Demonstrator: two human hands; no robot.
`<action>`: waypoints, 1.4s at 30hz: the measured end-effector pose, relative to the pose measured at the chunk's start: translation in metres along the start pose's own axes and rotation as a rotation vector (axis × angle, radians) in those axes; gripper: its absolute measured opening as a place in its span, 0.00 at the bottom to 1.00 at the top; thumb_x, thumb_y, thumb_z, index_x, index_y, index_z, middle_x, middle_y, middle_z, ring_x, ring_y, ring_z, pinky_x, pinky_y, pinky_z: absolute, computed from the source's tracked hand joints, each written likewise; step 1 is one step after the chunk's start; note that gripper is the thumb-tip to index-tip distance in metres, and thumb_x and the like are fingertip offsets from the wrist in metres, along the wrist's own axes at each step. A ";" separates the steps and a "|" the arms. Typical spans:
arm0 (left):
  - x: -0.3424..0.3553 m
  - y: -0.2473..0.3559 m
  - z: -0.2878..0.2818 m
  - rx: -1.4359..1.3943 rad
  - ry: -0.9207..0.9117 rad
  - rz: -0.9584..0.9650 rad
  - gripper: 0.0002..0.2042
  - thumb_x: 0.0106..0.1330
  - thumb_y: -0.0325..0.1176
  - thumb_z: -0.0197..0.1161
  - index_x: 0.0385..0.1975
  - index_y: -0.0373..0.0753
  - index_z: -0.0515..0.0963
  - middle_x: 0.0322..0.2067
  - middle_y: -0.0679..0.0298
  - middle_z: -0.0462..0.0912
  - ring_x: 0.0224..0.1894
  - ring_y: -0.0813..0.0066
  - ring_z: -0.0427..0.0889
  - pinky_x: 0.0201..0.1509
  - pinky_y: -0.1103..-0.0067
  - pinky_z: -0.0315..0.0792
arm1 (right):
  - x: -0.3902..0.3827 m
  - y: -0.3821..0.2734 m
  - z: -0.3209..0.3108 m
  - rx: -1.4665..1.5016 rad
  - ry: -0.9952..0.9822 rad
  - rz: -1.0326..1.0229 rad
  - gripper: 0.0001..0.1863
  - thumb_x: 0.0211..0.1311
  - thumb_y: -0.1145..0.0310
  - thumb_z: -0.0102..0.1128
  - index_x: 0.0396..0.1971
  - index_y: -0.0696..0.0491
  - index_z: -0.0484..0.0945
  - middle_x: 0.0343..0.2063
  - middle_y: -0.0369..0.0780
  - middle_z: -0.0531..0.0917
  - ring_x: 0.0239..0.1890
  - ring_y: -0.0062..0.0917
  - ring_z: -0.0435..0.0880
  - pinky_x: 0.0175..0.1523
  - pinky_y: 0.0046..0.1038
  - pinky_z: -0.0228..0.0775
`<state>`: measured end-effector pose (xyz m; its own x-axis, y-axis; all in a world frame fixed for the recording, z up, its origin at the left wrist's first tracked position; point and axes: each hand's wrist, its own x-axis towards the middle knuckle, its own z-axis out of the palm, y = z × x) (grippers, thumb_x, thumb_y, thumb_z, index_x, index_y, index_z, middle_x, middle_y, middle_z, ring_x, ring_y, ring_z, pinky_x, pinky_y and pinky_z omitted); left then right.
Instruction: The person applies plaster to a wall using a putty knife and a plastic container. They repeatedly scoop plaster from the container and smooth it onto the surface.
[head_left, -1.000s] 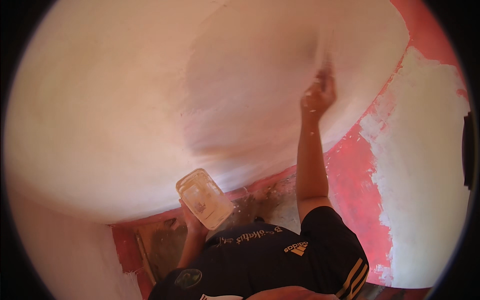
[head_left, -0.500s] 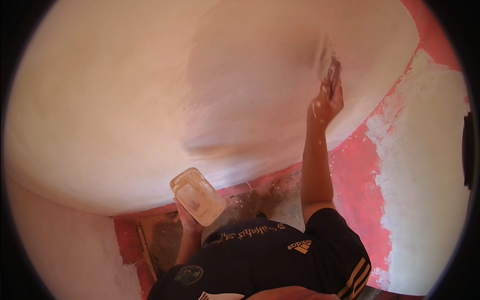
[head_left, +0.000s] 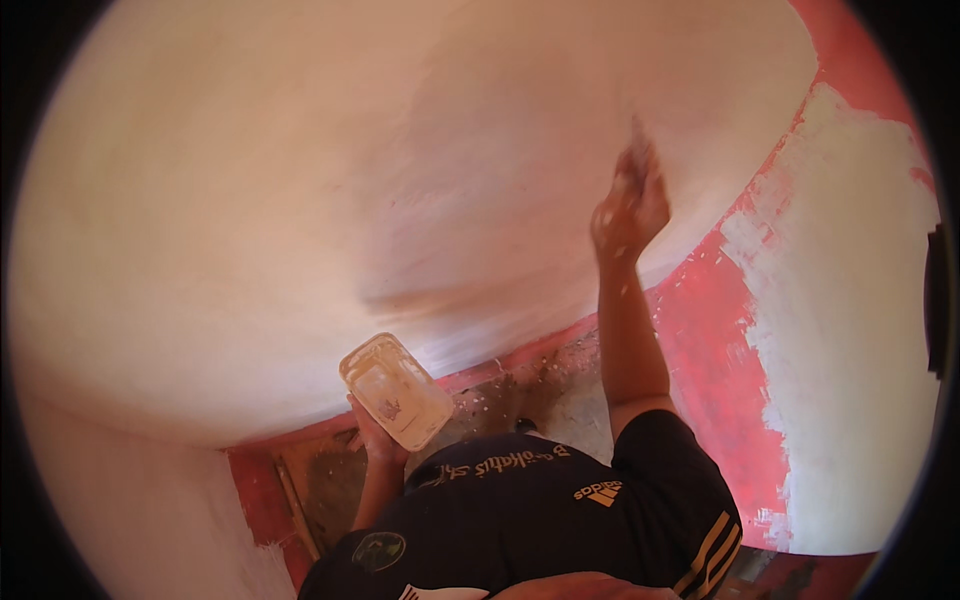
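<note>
My right hand, flecked with white, grips a narrow, blurred tool, which looks like a brush, against the pale wall, over a greyer, shaded patch of it. Lower down, my left hand holds a shallow rectangular plastic tub smeared with whitish residue, its fingers mostly behind the tub. The tub is tilted toward the camera, just in front of the wall's lower edge.
A red strip runs along the wall's foot. At the right, another wall is patchy red and white. The dirty, speckled floor shows below, with a long stick at lower left. My dark shirt fills the bottom.
My right hand rose and moved right, then shifted back left with the tool in the latest half second. My left hand and the tub moved slightly left, then held nearly still.
</note>
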<state>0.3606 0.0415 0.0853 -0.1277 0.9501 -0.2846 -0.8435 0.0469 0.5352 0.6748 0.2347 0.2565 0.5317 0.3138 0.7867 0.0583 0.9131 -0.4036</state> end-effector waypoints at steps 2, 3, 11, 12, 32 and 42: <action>0.003 -0.001 -0.003 -0.005 -0.019 -0.021 0.31 0.74 0.63 0.34 0.60 0.44 0.67 0.51 0.60 0.77 0.51 0.62 0.79 0.52 0.64 0.78 | 0.035 0.010 0.011 -0.370 0.005 -0.224 0.20 0.72 0.67 0.53 0.57 0.63 0.76 0.54 0.45 0.81 0.58 0.28 0.79 0.60 0.29 0.71; 0.004 0.002 -0.007 0.009 -0.054 -0.046 0.32 0.74 0.63 0.34 0.60 0.44 0.67 0.51 0.60 0.77 0.51 0.62 0.79 0.52 0.63 0.78 | 0.042 0.014 0.021 -0.380 -0.007 -0.244 0.20 0.72 0.67 0.53 0.57 0.63 0.76 0.54 0.45 0.81 0.58 0.28 0.79 0.60 0.29 0.71; -0.002 0.013 -0.001 0.031 -0.051 -0.050 0.27 0.74 0.59 0.39 0.58 0.43 0.69 0.48 0.61 0.78 0.48 0.64 0.80 0.50 0.66 0.79 | -0.026 0.009 0.030 -0.602 -0.590 -0.392 0.20 0.61 0.85 0.47 0.52 0.63 0.79 0.54 0.49 0.81 0.62 0.35 0.76 0.64 0.32 0.69; -0.004 0.012 0.002 0.034 -0.048 -0.036 0.26 0.75 0.57 0.40 0.57 0.43 0.70 0.47 0.62 0.79 0.47 0.64 0.81 0.49 0.66 0.80 | -0.027 0.007 0.021 -0.578 -0.564 -0.382 0.20 0.61 0.85 0.47 0.52 0.63 0.79 0.54 0.49 0.81 0.62 0.35 0.76 0.64 0.32 0.69; 0.006 0.015 -0.015 0.036 -0.016 -0.055 0.21 0.76 0.52 0.43 0.54 0.43 0.70 0.44 0.63 0.79 0.43 0.68 0.83 0.44 0.70 0.82 | 0.056 0.001 0.019 -0.259 -0.020 -0.104 0.24 0.67 0.80 0.43 0.63 0.61 0.69 0.61 0.39 0.76 0.52 0.17 0.79 0.41 0.15 0.69; 0.006 0.000 -0.015 0.157 -0.161 0.159 0.19 0.75 0.47 0.49 0.54 0.39 0.70 0.42 0.61 0.79 0.41 0.69 0.83 0.40 0.73 0.83 | -0.076 0.002 0.025 -0.096 -0.679 0.109 0.15 0.70 0.69 0.51 0.47 0.62 0.82 0.51 0.48 0.83 0.54 0.32 0.82 0.50 0.31 0.76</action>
<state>0.3516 0.0427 0.0713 -0.1570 0.9855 -0.0638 -0.7265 -0.0715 0.6834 0.6128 0.2188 0.2077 -0.1060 0.5247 0.8446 0.1253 0.8497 -0.5121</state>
